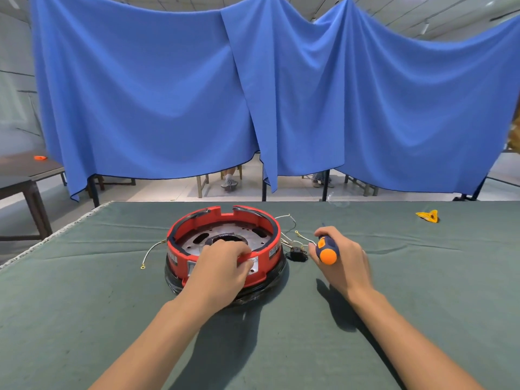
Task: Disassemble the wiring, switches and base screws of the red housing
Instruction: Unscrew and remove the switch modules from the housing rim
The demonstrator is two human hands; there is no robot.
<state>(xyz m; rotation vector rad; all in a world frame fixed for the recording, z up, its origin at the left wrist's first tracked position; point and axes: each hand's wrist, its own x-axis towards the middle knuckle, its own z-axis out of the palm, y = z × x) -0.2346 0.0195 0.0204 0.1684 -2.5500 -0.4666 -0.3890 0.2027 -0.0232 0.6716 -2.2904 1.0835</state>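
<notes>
The round red housing [194, 220] stands on the green table cloth [84, 305], open side up, with a grey metal plate [239, 235] inside and a black base below. My left hand [222, 268] grips its near rim, fingers curled over the edge. My right hand [340, 257] holds an orange and blue screwdriver [326, 250] to the right of the housing, handle end towards me. A small black switch [298, 253] with white wires [289, 220] lies between the housing and my right hand. Another white wire [150, 253] trails out on the housing's left.
A yellow scrap [428, 215] lies at the far right of the table. A blue curtain [253, 94] hangs behind the table's far edge. A dark side table [25, 175] with an orange object stands at the left.
</notes>
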